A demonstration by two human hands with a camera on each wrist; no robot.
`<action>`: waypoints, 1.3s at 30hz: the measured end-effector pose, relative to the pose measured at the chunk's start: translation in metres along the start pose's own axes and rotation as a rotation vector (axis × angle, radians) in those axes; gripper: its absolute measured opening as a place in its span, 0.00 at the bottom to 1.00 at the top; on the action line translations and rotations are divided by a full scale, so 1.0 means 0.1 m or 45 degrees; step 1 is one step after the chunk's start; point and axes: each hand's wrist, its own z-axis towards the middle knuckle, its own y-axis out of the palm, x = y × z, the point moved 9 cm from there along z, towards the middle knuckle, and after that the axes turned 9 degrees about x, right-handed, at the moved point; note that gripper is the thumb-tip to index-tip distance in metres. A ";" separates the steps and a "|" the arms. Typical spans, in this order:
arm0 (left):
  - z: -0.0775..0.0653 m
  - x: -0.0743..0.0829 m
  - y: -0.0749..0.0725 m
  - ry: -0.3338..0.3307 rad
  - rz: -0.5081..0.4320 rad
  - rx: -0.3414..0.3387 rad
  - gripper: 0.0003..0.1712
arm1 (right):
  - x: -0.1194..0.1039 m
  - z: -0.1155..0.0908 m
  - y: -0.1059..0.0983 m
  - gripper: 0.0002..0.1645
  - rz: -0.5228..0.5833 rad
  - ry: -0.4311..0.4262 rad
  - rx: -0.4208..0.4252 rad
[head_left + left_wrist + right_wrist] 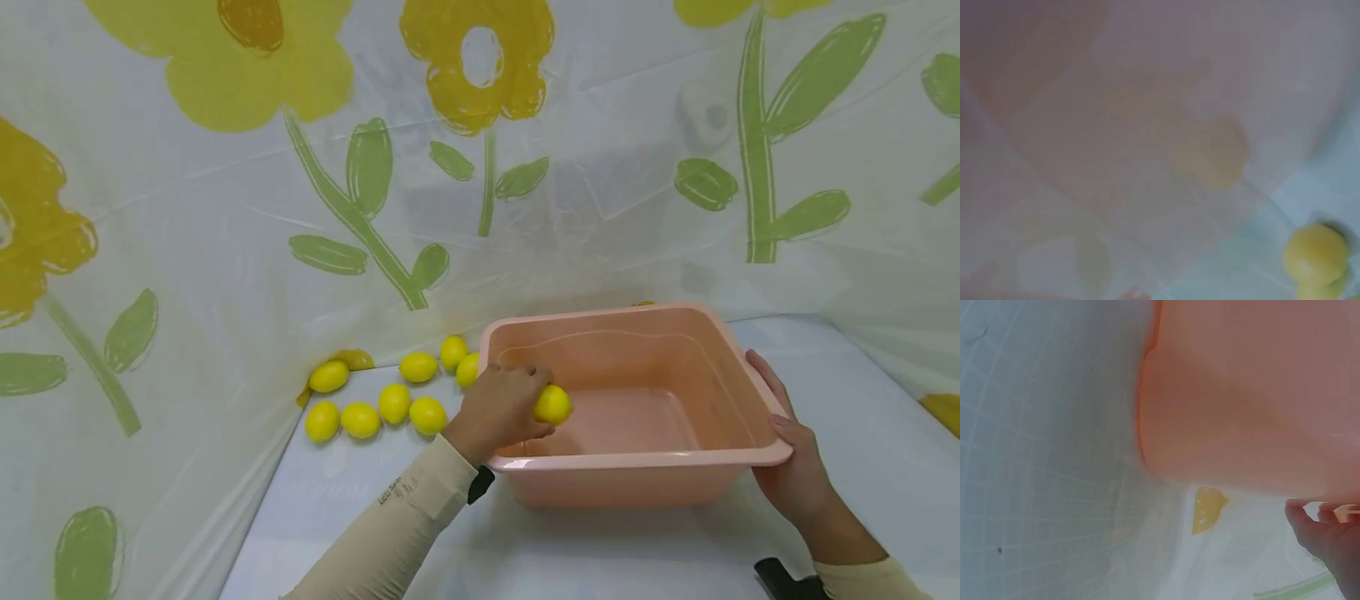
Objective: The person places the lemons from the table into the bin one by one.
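A pink plastic basin (637, 479) stands tilted toward me on the white surface. My left hand (506, 408) reaches over its left rim and holds a yellow lemon (553, 405) between fingers and thumb, inside the basin's opening. My right hand (795, 458) grips the basin's right rim, fingers on the outer side and thumb near the edge. In the right wrist view, the fingers (1300, 519) of that hand meet the rim. The left wrist view is hazy and shows a blurred lemon (1216, 153).
Several lemons (361, 420) lie left of the basin, some close to its left wall. A flower-printed curtain (585, 208) hangs behind and along the left side. A dark strap piece (783, 579) shows by the right wrist.
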 end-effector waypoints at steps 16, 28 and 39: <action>0.01 0.05 0.10 0.085 0.182 -0.122 0.27 | -0.06 -0.03 0.05 0.35 0.029 -0.041 -0.044; -0.02 0.09 0.21 0.173 0.179 -0.263 0.21 | -0.07 -0.04 0.07 0.35 0.025 -0.045 -0.049; -0.05 0.12 0.28 0.210 0.110 -0.404 0.08 | -0.08 -0.05 0.07 0.35 0.022 -0.057 -0.052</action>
